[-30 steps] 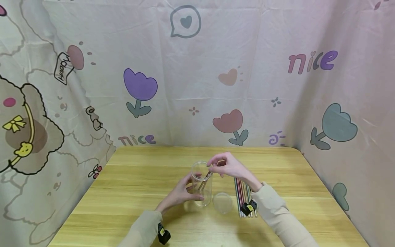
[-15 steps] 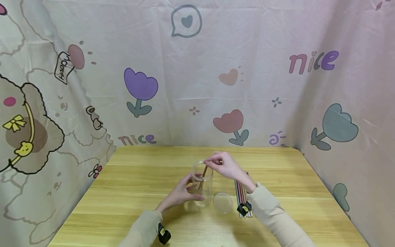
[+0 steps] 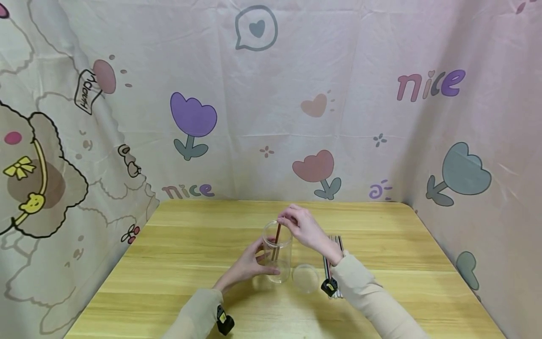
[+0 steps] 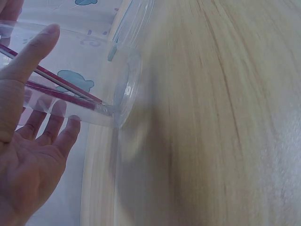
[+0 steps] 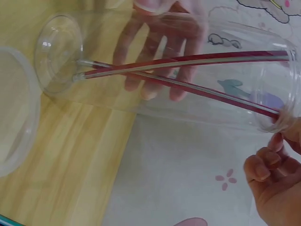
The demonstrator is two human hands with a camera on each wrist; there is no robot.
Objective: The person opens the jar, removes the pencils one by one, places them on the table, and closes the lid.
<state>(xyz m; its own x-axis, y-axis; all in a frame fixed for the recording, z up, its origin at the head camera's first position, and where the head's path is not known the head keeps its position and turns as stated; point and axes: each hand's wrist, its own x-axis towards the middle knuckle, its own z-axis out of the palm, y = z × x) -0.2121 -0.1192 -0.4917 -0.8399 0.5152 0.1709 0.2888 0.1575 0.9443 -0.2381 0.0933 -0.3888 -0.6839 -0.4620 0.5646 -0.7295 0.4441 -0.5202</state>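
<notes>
My left hand (image 3: 247,263) holds a clear plastic jar (image 3: 285,263) from its left side, thumb in front and fingers behind. The jar stands upright and uncapped on the table. Inside it, two red-and-silver striped pencils (image 5: 188,61) lean and cross near the bottom in the right wrist view. My right hand (image 3: 302,228) is at the jar's mouth, fingertips pinching the upper end of one pencil (image 5: 216,96). A round, clear lid (image 3: 306,278) lies just right of the jar.
A row of striped pencils (image 3: 327,267) lies right of the lid, partly hidden under my right forearm and wrist camera (image 3: 329,287). A wooden table (image 3: 190,254) extends back to a printed curtain (image 3: 254,117).
My right hand has shifted a little left over the jar's mouth, and the pencil it pinches stands steeper inside. The left hand and jar have stayed in place.
</notes>
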